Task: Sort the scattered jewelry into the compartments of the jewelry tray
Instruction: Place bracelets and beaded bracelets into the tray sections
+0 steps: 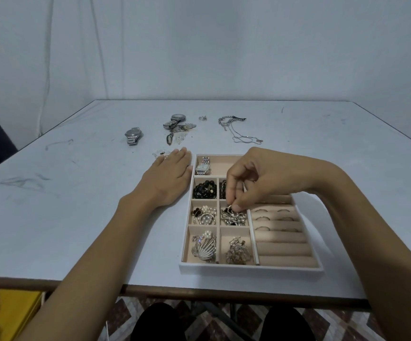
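Observation:
The pink-lined jewelry tray (251, 269) lies at the table's near edge, its small compartments holding brooches, black beads and a watch, with rings in the padded rows on the right. My right hand (256, 178) hovers over the middle compartment, thumb and fingers pinched on a small silver and black piece (229, 208) atop the tangle of chains there. My left hand (168, 179) rests flat and open on the table, touching the tray's left side. Scattered beyond lie a silver watch (133, 135), a second watch with winged pieces (176, 121), a small ring (203, 117) and a chain necklace (236, 129).
The grey table (64, 217) has scuff marks on its left half. A small clear piece (160, 153) lies just past my left fingertips. A yellow box (10, 313) sits below the table's front edge at lower left. My knees show under the edge.

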The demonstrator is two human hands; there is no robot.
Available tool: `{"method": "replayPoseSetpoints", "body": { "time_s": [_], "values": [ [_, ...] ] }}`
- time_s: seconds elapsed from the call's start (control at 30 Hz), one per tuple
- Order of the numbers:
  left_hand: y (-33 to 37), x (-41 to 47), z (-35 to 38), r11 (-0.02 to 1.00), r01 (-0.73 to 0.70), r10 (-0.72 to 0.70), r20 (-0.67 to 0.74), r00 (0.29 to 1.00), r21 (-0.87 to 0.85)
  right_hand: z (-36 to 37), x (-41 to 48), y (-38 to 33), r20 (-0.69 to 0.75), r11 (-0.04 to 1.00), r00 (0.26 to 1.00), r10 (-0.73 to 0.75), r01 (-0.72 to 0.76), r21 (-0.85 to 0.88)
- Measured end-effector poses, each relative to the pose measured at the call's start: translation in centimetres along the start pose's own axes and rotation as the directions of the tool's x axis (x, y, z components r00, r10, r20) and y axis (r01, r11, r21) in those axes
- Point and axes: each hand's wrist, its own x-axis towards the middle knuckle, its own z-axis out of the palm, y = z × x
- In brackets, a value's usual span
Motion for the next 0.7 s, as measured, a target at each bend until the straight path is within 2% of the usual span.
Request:
{"method": "replayPoseSetpoints", "body": {
  "time_s": [0.33, 0.47, 0.57, 0.7],
  "values": [
    [0.1, -0.1, 0.0, 1.0, -0.007, 0.007, -0.006, 1.0, -0.012, 0.2, 0.6, 0.6, -0.001, 0.998, 1.0, 0.01, -0.01, -0.066],
    [0.1, 0.1, -0.1, 0.999, -0.012, 0.011, -0.014, 1.0, -0.03, 0.0, 0.4, 0.5, 0.009, 0.999, 1.0, -0.02, 0.021, -0.031],
    [0.0, 0.3, -0.5, 0.997, -0.023, 0.019, -0.049, 0.999, -0.075, -0.6, 0.6, 0.5, -0.087, 0.999, 0.995, -0.041, 0.043, 0.019],
    [0.0, 0.7, -1.1, 0.997, 0.034, -0.038, -0.066, 0.997, -0.065, -1.8, 2.4, 1.1, -0.334, 0.996, 0.943, 0.007, 0.024, 0.088]
  ]
}}
